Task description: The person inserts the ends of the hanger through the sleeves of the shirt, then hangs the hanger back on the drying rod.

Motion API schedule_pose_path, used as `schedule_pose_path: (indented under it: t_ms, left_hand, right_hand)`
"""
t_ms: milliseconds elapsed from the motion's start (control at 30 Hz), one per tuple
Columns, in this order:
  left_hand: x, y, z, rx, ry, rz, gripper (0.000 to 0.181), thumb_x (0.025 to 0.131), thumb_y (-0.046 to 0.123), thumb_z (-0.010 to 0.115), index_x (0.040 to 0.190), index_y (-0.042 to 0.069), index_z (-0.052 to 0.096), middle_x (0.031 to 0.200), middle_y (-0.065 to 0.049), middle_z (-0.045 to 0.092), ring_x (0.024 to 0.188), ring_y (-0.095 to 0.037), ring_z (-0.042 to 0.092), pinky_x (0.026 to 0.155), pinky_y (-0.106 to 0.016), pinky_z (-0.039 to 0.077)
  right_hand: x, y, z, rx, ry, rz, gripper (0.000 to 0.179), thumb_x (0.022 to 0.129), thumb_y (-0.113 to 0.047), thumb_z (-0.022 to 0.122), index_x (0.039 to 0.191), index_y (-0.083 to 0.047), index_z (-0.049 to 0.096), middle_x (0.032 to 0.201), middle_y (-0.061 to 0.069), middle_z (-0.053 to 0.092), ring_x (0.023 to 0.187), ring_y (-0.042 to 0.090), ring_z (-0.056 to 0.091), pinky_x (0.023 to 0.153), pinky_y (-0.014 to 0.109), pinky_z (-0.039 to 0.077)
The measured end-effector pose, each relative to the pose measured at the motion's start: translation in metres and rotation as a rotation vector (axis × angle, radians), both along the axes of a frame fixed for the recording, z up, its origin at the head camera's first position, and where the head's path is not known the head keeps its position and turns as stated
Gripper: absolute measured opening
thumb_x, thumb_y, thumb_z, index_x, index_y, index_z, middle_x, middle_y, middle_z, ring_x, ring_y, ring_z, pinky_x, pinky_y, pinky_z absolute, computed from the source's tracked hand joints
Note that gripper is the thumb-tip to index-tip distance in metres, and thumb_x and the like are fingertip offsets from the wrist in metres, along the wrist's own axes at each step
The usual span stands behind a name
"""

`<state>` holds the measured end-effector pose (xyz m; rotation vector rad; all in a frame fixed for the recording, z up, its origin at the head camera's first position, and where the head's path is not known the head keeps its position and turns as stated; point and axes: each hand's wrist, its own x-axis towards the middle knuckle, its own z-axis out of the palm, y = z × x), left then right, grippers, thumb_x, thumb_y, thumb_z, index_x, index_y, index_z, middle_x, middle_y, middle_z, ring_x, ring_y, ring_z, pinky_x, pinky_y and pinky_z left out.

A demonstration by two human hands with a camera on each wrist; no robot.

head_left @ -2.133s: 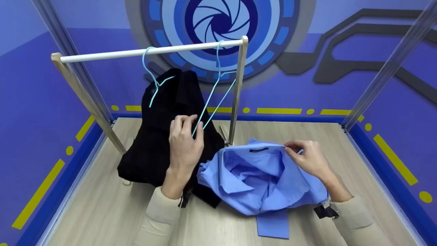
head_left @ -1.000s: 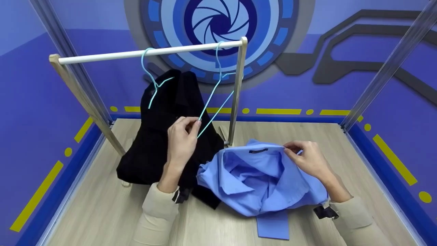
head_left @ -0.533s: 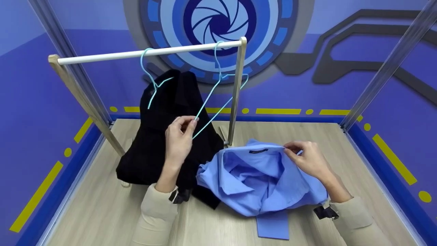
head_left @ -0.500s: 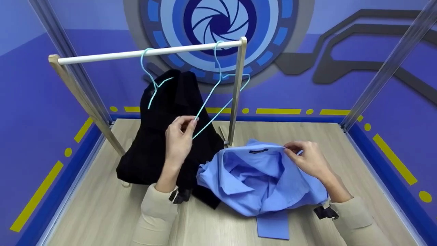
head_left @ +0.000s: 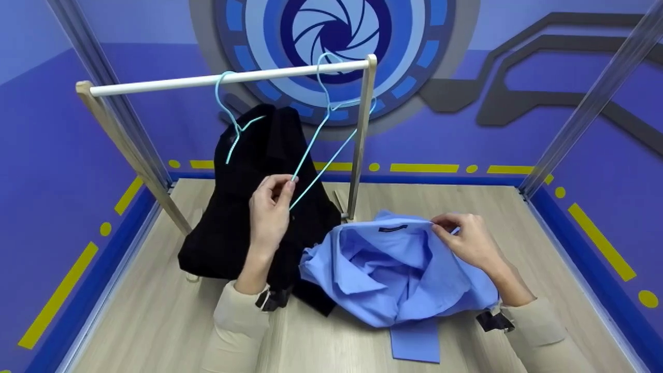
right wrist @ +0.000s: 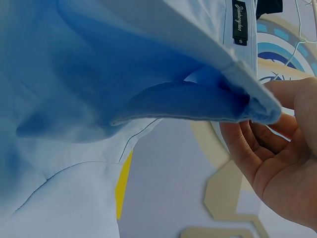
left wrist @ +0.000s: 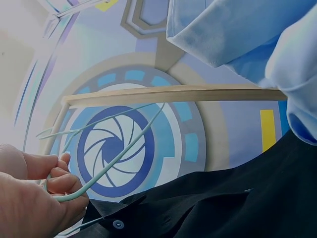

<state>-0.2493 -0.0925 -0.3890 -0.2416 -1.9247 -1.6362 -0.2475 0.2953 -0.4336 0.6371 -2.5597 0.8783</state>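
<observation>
My left hand (head_left: pixel 270 212) pinches the near end of a pale turquoise clothes hanger (head_left: pixel 313 140) between thumb and fingers. The hanger's hook stands slightly above the white rail (head_left: pixel 279 74), and its far end passes behind the rack's right post. With thumb and fingers my right hand (head_left: pixel 469 239) pinches the collar of a light blue shirt (head_left: pixel 399 305), close to its dark neck label (right wrist: pixel 240 22). The shirt's neck opening faces up and its body lies bunched on the table. Behind my left hand a black shirt (head_left: pixel 243 207) hangs on a second turquoise hanger (head_left: pixel 221 101).
The wooden rack's left post (head_left: pixel 134 155) and right post (head_left: pixel 361 140) stand on the light wood table (head_left: pixel 140 321). Blue panels with yellow marks enclose the table at the back and both sides. A blue sleeve end (head_left: pixel 415 342) lies toward the front.
My left hand has taken hold of the hanger, drawn it slightly left and raised it, lifting its hook above the rail. My right hand has stayed at the blue collar.
</observation>
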Motion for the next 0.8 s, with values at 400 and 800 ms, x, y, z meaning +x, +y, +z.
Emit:
schedule_pose_path:
  t_ms: [400, 800]
  left_hand:
    - [0.004, 0.000, -0.008, 0.045, 0.016, -0.022, 0.010, 0.099, 0.001, 0.066, 0.104, -0.005, 0.072, 0.102, -0.013, 0.071, 0.082, -0.017, 0.058, 0.070, -0.021, 0.045]
    - [0.013, -0.004, -0.011, 0.026, 0.044, -0.022, 0.009, 0.099, 0.000, 0.066, 0.104, -0.005, 0.072, 0.102, -0.013, 0.071, 0.087, -0.020, 0.062, 0.073, -0.021, 0.048]
  right_hand:
    - [-0.001, 0.001, 0.000, -0.006, 0.000, 0.012, 0.008, 0.093, 0.001, 0.073, 0.098, -0.002, 0.078, 0.085, 0.002, 0.073, 0.075, 0.015, 0.067, 0.066, 0.025, 0.054]
    - [-0.001, 0.003, -0.001, -0.004, 0.007, 0.008, 0.007, 0.092, 0.000, 0.074, 0.097, -0.003, 0.078, 0.083, -0.001, 0.073, 0.073, 0.013, 0.066, 0.065, 0.025, 0.053]
